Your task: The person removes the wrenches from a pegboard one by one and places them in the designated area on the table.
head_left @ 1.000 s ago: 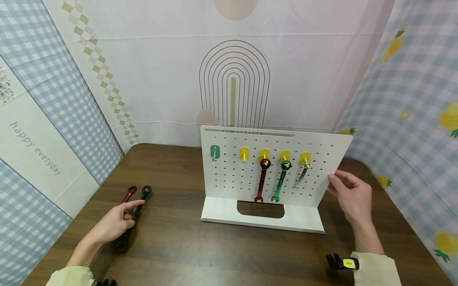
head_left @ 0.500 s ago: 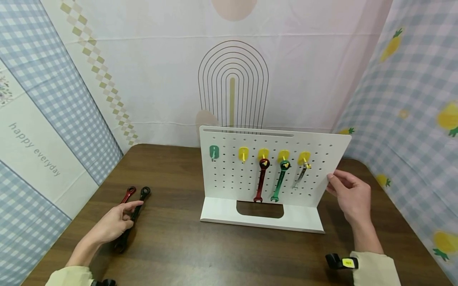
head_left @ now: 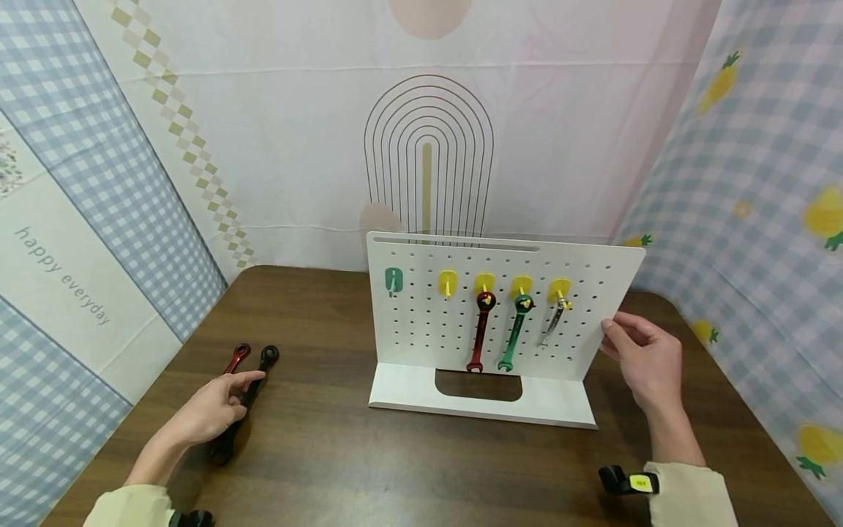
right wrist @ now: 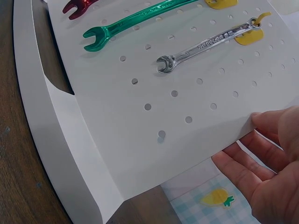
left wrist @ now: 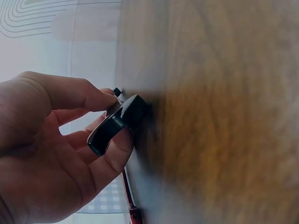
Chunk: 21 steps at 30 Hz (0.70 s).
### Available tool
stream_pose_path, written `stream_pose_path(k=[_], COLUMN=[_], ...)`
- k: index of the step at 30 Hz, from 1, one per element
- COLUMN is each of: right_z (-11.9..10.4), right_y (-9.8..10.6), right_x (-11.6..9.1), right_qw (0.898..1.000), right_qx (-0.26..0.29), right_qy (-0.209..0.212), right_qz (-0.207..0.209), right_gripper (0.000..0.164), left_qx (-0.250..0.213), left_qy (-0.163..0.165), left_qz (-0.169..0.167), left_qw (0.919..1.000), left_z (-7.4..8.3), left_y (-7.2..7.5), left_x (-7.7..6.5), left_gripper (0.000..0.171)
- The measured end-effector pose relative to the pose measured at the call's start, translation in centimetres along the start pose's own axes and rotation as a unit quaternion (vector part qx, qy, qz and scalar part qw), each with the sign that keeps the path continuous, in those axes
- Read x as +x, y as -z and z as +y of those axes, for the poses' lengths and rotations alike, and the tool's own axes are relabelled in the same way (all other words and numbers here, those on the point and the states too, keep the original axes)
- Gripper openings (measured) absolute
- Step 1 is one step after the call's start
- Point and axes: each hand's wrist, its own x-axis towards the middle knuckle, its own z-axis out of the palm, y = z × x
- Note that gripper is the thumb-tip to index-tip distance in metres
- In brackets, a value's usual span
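Observation:
In the head view my left hand [head_left: 207,411] pinches a black combination wrench [head_left: 252,391] between thumb and fingers, low over the table's left side. Its ring end points away from me. The left wrist view shows the wrench's dark near end [left wrist: 112,128] up close, partly covered by fingers. Just left of it lies a red wrench [head_left: 238,356], mostly hidden by the hand. My right hand [head_left: 648,359] grips the right edge of a white pegboard [head_left: 421,322], thumb on the front face. A red wrench [head_left: 482,333], a green wrench [head_left: 516,333] and a silver wrench [right wrist: 205,45] hang on it.
The pegboard stands on a white base [head_left: 553,399] with a cutout. A green hook [head_left: 394,279] and a yellow hook [head_left: 448,284] at its left carry nothing. The brown table [head_left: 342,476] meets a printed cloth [head_left: 296,146] behind and at both sides.
The black wrench has tilted very slightly in the left hand's fingers. The right hand and the pegboard stay where they were.

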Motion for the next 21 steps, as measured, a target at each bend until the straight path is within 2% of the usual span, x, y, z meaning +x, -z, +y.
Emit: stream_pose_path(k=[11, 21], right_z=[0.05, -0.06], right_y=[-0.01, -0.02], right_x=[0.1, 0.1], right_qw=[1.0, 1.0], right_qx=[-0.001, 0.008], right_qy=[-0.003, -0.005], right_qz=[0.007, 0.01], right_gripper=[0.045, 0.044], left_qx=[0.086, 0.102], left_qy=[0.005, -0.006], left_qz=[0.014, 0.037], left_qw=[0.9962, 0.9941], left_z=[0.42, 0.41], left_y=[0.22, 0.26], left_x=[0.15, 0.03], left_gripper=[0.062, 0.06])
